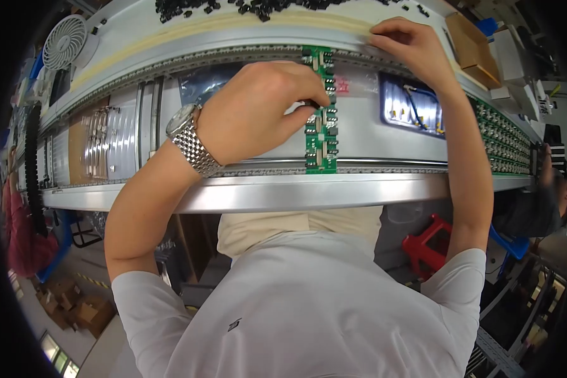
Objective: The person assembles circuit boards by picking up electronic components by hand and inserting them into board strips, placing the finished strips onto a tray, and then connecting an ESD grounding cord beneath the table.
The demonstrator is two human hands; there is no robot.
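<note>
Pale shirt (pixel 321 302) closest; green board (pixel 321 142) bridges the rails (pixel 264 171) beyond the table's (pixel 283 196) near edge. Left hand (pixel 258 104) over it, fingers nearly together, grip unclear: uneven pressure could tilt it. Right hand (pixel 419 50) past the far rail, fingers slightly parted.

The pale tabletop (pixel 362 129) has a broad silvery front edge (pixel 359 191) and two long chain-like tracks, the far one (pixel 246 53) and the near one (pixel 390 171). A narrow green circuit board (pixel 322 143) bridges them. Beyond the far track lie a yellowish strip (pixel 189 33) and a scattered heap of small black parts (pixel 258 9). At right, an open cardboard box (pixel 474 51) sits near rows of green boards (pixel 507 140).
</note>
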